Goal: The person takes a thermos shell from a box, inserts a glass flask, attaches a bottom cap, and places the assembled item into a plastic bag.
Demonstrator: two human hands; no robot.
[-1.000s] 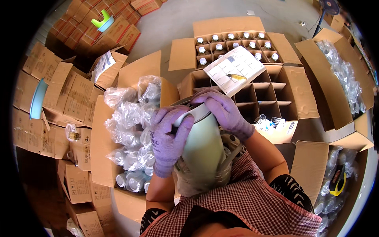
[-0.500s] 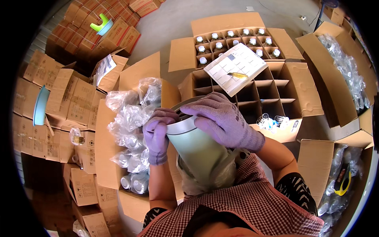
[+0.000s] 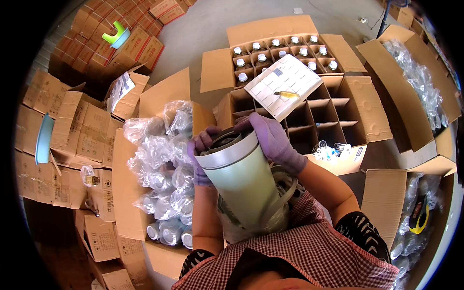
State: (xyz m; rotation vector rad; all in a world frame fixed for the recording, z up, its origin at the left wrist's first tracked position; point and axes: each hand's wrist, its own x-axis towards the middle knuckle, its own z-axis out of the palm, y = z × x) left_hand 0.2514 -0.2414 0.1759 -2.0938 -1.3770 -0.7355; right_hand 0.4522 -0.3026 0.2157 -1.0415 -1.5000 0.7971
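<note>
- The pale green canister [image 3: 239,186] sits tilted between the two hands, open top at their level, body running down below them toward the checked apron [image 3: 290,251].
- The left hand [image 3: 198,157], gloved, bends its fingers over the near side of the silver rim [image 3: 227,157]; the canister hides part of it, so I cannot tell how hard it presses.
- The right hand [image 3: 278,145], gloved, curls around the opposite side of that rim, fingertips bent at the top.
- The canister looks stiff and probably moderately heavy; its smooth wall could slide, and its finish would likely scratch or dent rather than shatter.
- Both sides of the rim seem the surest hold. The clear plastic bag [image 3: 234,234] around the lower body, below the hands, would likely slip under a grip.
- Left of the left hand are plastic-wrapped pieces [image 3: 164,181]; ahead of the right hand, a yellow cutter [image 3: 288,94] lies on a white panel [image 3: 302,79].
</note>
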